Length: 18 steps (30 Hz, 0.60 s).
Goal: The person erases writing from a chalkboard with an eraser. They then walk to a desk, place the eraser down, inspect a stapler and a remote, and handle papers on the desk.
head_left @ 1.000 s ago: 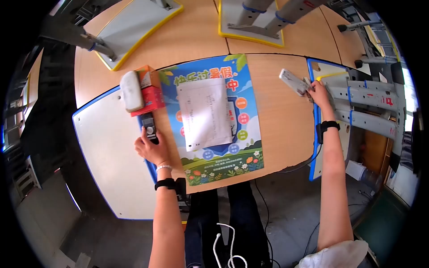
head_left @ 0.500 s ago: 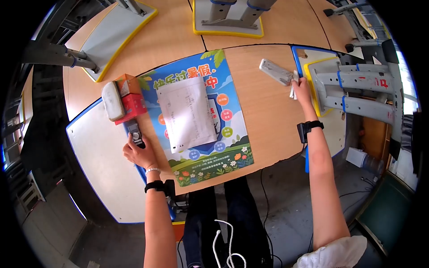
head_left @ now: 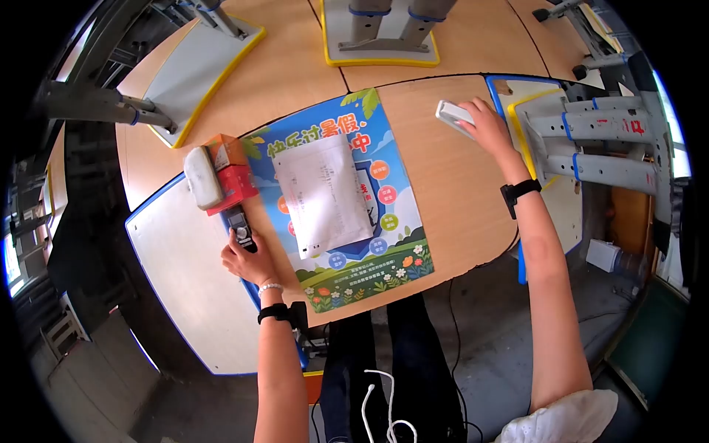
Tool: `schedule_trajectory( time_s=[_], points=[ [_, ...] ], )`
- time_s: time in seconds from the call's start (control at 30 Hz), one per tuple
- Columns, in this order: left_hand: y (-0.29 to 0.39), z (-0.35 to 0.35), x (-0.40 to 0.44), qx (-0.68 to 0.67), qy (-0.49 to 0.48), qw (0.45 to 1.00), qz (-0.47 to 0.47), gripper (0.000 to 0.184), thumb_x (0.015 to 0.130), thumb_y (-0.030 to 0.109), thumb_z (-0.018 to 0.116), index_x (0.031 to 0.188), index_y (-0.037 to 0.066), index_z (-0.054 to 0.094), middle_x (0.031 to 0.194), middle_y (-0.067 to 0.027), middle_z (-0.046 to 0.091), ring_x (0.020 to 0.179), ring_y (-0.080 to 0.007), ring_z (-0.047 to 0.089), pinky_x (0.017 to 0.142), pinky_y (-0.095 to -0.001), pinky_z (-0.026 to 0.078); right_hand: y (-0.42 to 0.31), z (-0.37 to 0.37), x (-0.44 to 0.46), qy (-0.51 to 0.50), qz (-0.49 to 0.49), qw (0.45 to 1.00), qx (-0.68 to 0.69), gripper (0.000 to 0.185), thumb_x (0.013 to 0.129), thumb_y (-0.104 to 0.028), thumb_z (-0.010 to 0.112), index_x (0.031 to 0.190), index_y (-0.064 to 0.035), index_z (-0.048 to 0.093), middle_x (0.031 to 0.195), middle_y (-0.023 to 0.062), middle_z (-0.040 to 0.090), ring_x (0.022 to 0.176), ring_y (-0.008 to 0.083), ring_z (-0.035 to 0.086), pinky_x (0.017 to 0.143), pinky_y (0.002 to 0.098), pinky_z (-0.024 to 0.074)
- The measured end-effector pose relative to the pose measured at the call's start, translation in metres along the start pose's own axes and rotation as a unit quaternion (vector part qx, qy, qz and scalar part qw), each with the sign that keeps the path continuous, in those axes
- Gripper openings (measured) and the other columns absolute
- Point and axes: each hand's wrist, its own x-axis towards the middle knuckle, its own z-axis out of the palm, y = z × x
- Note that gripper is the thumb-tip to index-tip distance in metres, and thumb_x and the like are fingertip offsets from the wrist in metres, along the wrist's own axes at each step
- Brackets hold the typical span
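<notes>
My left hand [head_left: 249, 258] is closed around the lower part of a black handheld device [head_left: 239, 224] with a small screen and silver buttons, at the left edge of the wooden table. Just beyond the device are a red and orange box [head_left: 235, 181] and a white rounded case [head_left: 202, 179] beside it. At the right of the table, my right hand [head_left: 489, 127] grips a long white case [head_left: 450, 114] from above, the fingers covering its near end. A colourful poster [head_left: 406, 221] lies between the hands, with a white sheet of written paper [head_left: 325, 196] on it.
Upturned desks with grey metal legs [head_left: 602, 127] stand at the right, and more desk legs [head_left: 365, 29] are at the back. A white panel with blue edging [head_left: 185, 273] is at the left. Black cables [head_left: 452, 325] hang below the table's front edge.
My right hand has moved from small white pieces beside the long case onto the case itself; those pieces no longer show. My left hand keeps hold of the device. The view has shifted slightly.
</notes>
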Motion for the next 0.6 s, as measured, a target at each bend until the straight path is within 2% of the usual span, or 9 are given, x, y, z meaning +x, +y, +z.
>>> schedule_trajectory(
  time_s=[0.17, 0.47, 0.6],
  points=[
    [-0.002, 0.001, -0.001, -0.013, 0.007, 1.000, 0.009, 0.046, 0.078, 0.032, 0.071, 0.120, 0.015, 0.060, 0.103, -0.0102, 0.052, 0.098, -0.0327, 0.051, 0.086, -0.0460, 0.043, 0.002, 0.006, -0.001, 0.013, -0.008, 1.000, -0.026, 0.032, 0.084, -0.022, 0.069, 0.112, -0.0110, 0.060, 0.104, 0.0085, 0.059, 0.102, 0.0301, 0.058, 0.083, 0.0398, 0.0498],
    [0.000, 0.001, 0.000, 0.008, -0.001, 1.000, -0.008, 0.046, 0.080, 0.035, 0.071, 0.122, 0.019, 0.059, 0.104, -0.0099, 0.052, 0.100, -0.0314, 0.051, 0.083, -0.0455, 0.043, 0.006, 0.002, 0.003, 0.027, -0.019, 0.999, -0.037, 0.032, 0.086, -0.021, 0.067, 0.114, -0.0079, 0.061, 0.104, 0.0097, 0.058, 0.101, 0.0311, 0.057, 0.084, 0.0396, 0.0485],
    [0.000, 0.002, -0.001, -0.011, 0.005, 1.000, -0.006, 0.049, 0.076, 0.028, 0.072, 0.122, 0.020, 0.058, 0.102, -0.0095, 0.050, 0.098, -0.0316, 0.050, 0.083, -0.0459, 0.042, 0.012, 0.010, 0.001, 0.018, -0.022, 0.999, -0.033, 0.032, 0.086, -0.021, 0.067, 0.115, -0.0079, 0.061, 0.104, 0.0104, 0.058, 0.101, 0.0316, 0.057, 0.084, 0.0395, 0.0483]
  ],
)
